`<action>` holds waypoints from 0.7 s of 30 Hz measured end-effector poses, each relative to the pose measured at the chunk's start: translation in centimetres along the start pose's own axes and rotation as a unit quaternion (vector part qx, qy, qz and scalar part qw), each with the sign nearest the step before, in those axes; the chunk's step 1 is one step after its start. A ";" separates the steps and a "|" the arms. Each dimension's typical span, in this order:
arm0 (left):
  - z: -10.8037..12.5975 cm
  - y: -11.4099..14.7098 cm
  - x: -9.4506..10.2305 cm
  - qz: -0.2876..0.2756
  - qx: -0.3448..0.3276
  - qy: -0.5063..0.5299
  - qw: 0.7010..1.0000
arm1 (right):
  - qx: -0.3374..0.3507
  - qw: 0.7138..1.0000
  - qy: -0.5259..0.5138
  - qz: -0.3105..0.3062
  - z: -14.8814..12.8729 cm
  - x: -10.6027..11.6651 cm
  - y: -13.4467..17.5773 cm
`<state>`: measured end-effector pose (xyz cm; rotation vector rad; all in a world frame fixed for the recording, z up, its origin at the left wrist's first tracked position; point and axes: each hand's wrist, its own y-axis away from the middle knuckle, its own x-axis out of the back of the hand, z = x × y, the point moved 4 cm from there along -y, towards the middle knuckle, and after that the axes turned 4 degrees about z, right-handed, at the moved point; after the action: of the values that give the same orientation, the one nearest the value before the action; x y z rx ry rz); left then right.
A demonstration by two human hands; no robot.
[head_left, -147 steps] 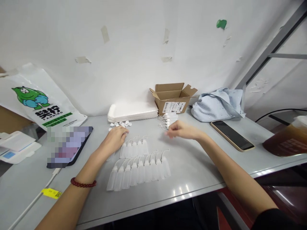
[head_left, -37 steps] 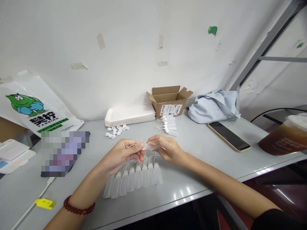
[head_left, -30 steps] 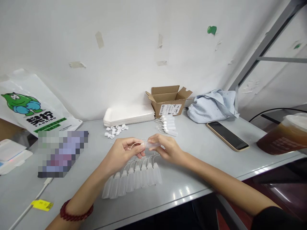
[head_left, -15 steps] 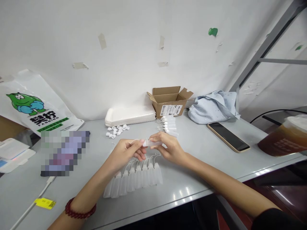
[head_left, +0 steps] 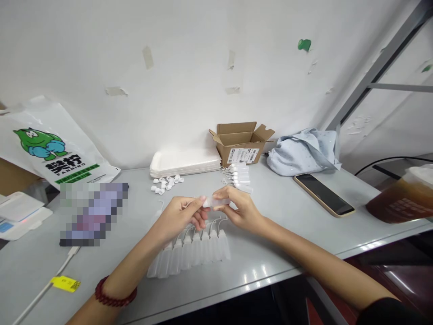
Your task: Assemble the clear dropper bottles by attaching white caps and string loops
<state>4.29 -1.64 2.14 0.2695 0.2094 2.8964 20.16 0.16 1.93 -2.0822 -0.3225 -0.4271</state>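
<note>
Left hand (head_left: pixel 182 215) and right hand (head_left: pixel 241 208) have met over grey table (head_left: pixel 260 257), white wall (head_left: pixel 186 67) behind, pinching a bottle (head_left: pixel 211 201)

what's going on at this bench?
Both hands are on one small clear bottle: the left hand pinches one end, the right hand grips the body. A row of bottles lies nearer the person. Loose white caps sit farther back, and more bottles lie in front of the open box.

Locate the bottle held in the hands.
In the head view, the held bottle is near the centre, between the left hand and right hand, appearing just above the row of bottles.
</note>
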 end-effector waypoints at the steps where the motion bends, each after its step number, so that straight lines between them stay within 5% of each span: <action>1: -0.1 0.0 -0.1 -0.009 0.005 -0.001 1.000 | 0.004 1.000 -0.001 -0.001 0.0 0.0 0.0; 7: 0.3 0.0 0.1 0.031 -0.080 -0.042 0.995 | -0.069 0.998 -0.004 -0.004 0.5 0.0 0.2; 16: 0.0 0.0 0.1 0.003 -0.052 -0.056 0.997 | -0.051 0.999 -0.014 -0.001 0.2 0.0 0.1; 21: 0.5 0.3 -0.1 0.045 -0.107 -0.087 0.989 | -0.126 0.991 -0.046 -0.014 0.3 0.1 0.2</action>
<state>4.41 -1.91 2.67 0.5024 -0.1475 2.9298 20.38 0.31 1.66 -2.3510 -0.3688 -0.4070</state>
